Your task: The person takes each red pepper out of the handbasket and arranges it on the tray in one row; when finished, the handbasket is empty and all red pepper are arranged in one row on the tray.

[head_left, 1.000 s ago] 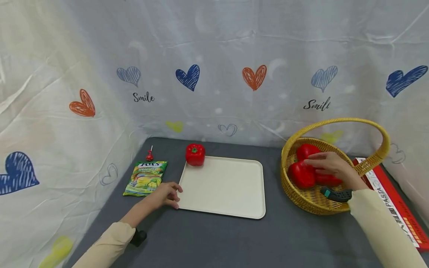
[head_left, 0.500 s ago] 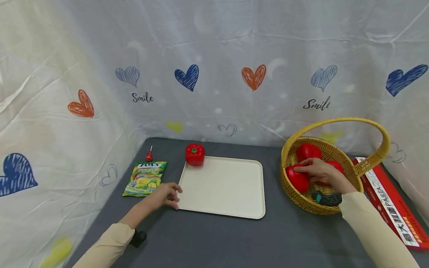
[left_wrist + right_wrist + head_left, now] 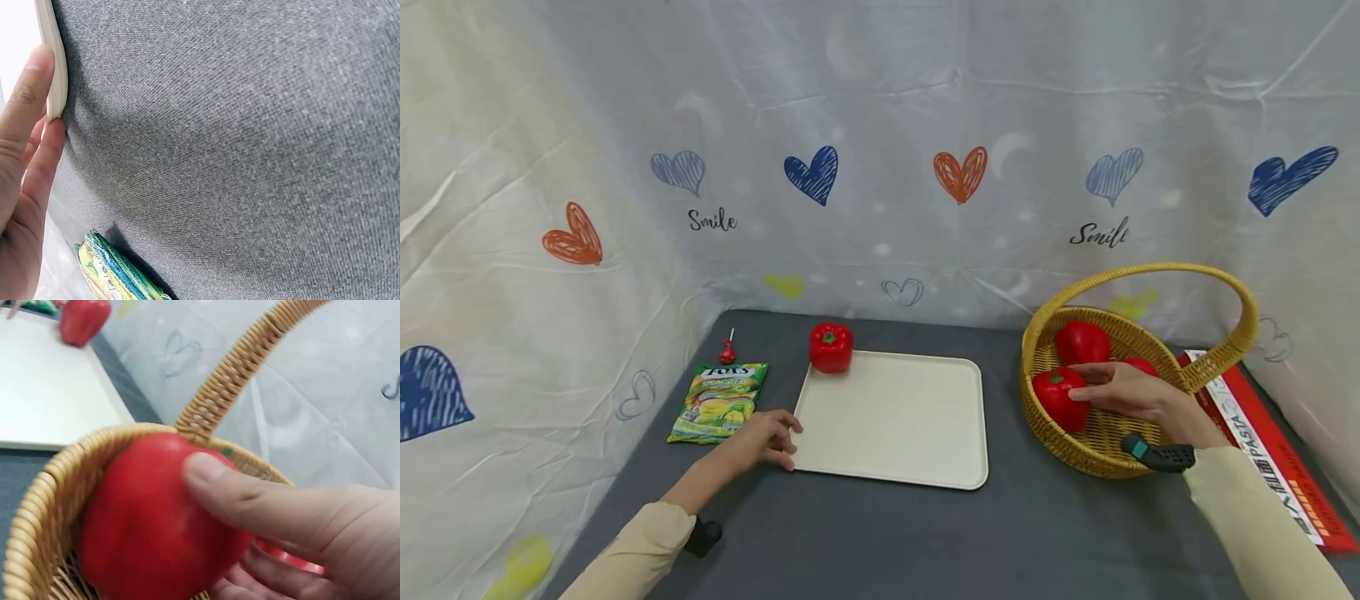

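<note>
My right hand (image 3: pixel 1138 393) grips a red bell pepper (image 3: pixel 1060 400) inside the yellow wicker basket (image 3: pixel 1093 462). Seen from the right wrist, the thumb presses the pepper's (image 3: pixel 156 531) side and the other fingers are partly hidden behind it. Two more red peppers lie in the basket, one at the back (image 3: pixel 1082 342) and one mostly covered by the hand. My left hand (image 3: pixel 758 440) holds the near-left corner of a cream tray (image 3: pixel 895 425); in the left wrist view, thumb and fingertips touch its rim (image 3: pixel 57 81). Another red bell pepper (image 3: pixel 831 348) sits at the tray's far-left corner.
Left of the tray lie a green candy bag (image 3: pixel 718 404) and a red lollipop (image 3: pixel 728 350). A long red pasta box (image 3: pixel 1285 467) lies right of the basket, whose tall handle (image 3: pixel 1150 268) arches over it. A printed curtain (image 3: pixel 887 208) hangs behind the dark tabletop (image 3: pixel 880 533).
My right hand has shifted from above the peppers onto the front-left one, which has turned so its green stem shows. My left hand stays at the tray's corner.
</note>
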Available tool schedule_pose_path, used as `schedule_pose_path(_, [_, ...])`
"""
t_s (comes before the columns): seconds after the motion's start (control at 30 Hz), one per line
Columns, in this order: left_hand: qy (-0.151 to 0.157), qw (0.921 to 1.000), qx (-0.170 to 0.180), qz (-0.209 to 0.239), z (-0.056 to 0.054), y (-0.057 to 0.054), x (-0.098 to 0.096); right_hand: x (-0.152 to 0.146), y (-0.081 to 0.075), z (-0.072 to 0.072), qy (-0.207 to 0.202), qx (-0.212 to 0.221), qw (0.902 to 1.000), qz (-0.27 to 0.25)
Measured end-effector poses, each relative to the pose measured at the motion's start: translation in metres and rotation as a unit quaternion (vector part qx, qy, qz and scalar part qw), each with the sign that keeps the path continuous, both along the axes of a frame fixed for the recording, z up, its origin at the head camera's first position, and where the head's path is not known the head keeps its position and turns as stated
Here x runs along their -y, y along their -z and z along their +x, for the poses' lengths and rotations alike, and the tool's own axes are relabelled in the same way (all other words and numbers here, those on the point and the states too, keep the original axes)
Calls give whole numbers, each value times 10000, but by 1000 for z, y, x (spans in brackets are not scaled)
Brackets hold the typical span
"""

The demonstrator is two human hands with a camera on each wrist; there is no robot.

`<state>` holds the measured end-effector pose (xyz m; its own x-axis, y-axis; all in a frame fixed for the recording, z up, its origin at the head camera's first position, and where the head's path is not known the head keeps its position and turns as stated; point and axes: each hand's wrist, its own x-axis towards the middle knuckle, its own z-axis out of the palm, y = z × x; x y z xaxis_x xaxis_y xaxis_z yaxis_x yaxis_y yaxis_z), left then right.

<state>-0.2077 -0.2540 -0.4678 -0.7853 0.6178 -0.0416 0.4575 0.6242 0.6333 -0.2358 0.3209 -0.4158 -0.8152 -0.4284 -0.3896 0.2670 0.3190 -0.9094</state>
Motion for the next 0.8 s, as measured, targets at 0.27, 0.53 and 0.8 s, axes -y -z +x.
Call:
schedule_pose_path(0.27, [-8, 9999, 88, 74, 2, 1, 2, -7, 7, 0, -112, -385, 9986, -355])
schedule_pose_path(0.53, [-30, 9999, 117, 47, 3, 2, 2, -9, 3, 7, 612, -768, 9951, -105])
schedule_pose_path(0.8, [-22, 9999, 101, 66, 1, 2, 2, -8, -9, 23, 1051, -972, 9879, -592])
